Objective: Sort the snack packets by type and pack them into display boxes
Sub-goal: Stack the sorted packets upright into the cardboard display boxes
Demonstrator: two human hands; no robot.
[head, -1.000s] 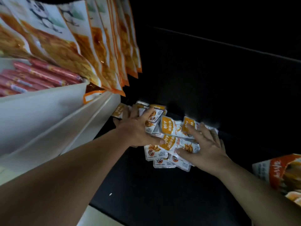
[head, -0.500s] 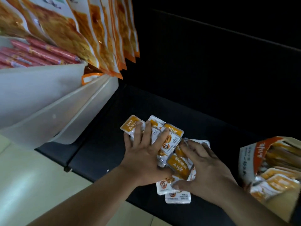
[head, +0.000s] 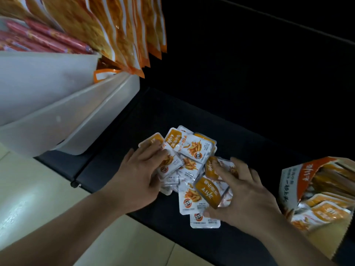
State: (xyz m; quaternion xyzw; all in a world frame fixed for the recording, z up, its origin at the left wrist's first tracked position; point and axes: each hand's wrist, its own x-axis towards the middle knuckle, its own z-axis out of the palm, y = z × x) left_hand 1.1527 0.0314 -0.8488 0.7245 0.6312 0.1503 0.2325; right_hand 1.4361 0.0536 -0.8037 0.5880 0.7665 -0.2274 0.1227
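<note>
Snack packets [head: 194, 150] lie heaped between both hands: left hand [head: 134, 179] flat on them, right hand [head: 245, 194] gripping several.

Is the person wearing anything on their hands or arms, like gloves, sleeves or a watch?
No. The left hand and right hand are bare, without gloves or visible rings. The left forearm and right forearm are uncovered in view: no sleeve, watch or bracelet.

The packet pile [head: 192, 156] lies on the shelf [head: 153, 116], bins [head: 57, 112] left, display box [head: 294, 181] right.
</note>
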